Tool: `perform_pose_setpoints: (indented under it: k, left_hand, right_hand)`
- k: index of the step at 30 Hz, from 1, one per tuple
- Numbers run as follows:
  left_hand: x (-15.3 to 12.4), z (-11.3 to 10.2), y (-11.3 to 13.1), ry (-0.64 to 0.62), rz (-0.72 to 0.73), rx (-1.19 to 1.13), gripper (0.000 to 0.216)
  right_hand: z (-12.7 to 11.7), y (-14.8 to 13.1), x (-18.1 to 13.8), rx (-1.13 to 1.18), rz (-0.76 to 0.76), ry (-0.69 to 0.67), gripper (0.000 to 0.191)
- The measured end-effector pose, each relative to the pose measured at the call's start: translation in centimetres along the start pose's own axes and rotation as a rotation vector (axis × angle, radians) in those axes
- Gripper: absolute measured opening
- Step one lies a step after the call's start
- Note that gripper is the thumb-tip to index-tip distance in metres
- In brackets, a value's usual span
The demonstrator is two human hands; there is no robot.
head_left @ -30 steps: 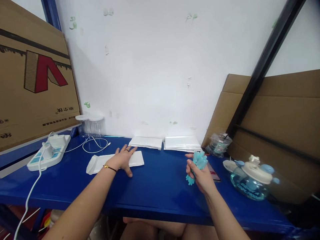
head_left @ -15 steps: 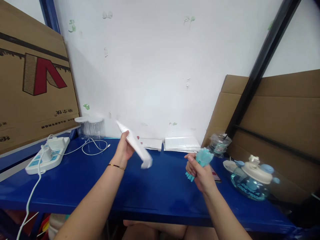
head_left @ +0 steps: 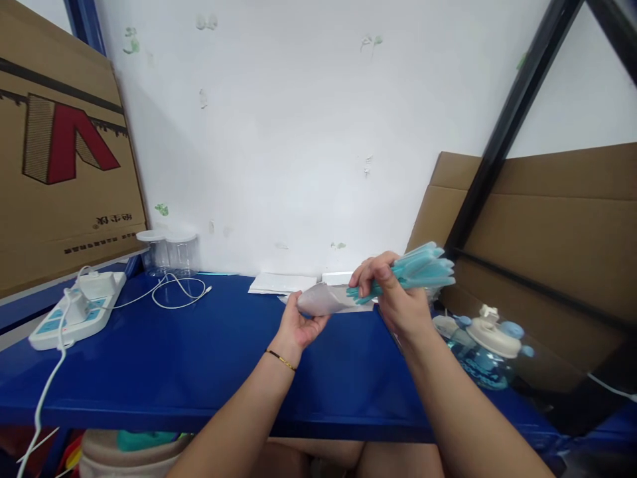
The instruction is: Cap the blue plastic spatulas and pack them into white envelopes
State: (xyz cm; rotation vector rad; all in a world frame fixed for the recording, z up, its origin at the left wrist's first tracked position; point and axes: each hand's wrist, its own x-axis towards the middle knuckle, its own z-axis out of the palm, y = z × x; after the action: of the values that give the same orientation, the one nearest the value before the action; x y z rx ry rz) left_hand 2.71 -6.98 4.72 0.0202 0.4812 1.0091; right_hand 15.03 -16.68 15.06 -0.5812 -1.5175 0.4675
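Note:
My left hand grips a thin, whitish, slightly see-through bag above the middle of the table, its mouth spread toward the right. In my right hand is a bundle of flat teal strips, whose kind I cannot make out. The narrow left ends of the bundle are at the bag's mouth; whether they lie inside it is unclear. The wide ends fan out to the right, past my fingers. Behind my hands, flat white packets lie against the wall, some partly covered by the bag.
On the left stand a white power strip with plugs, a white cable and two clear lidded jars. To the right is a clear blue bottle with a cream lid. Cardboard flanks both sides of the blue table.
My left hand has moved right with the white bag, which is now spread at its mouth. The teal bundle has been raised and turned, its narrow ends toward the bag. The view has shifted slightly.

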Motion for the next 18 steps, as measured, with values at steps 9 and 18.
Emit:
perform_pose_setpoints:
  k: [9, 18]
  left_hand:
    - [-1.1, 0.1, -2.9, -0.059, -0.108, -0.001, 0.023]
    - [-1.1, -2.0, -4.2, 0.104, -0.163, 0.005, 0.082]
  right_hand:
    - [-0.1, 0.7, 0.6, -0.152, 0.107, -0.065, 0.028]
    - [-0.6, 0.5, 2.3, -0.174, 0.237, -0.082, 0.032]
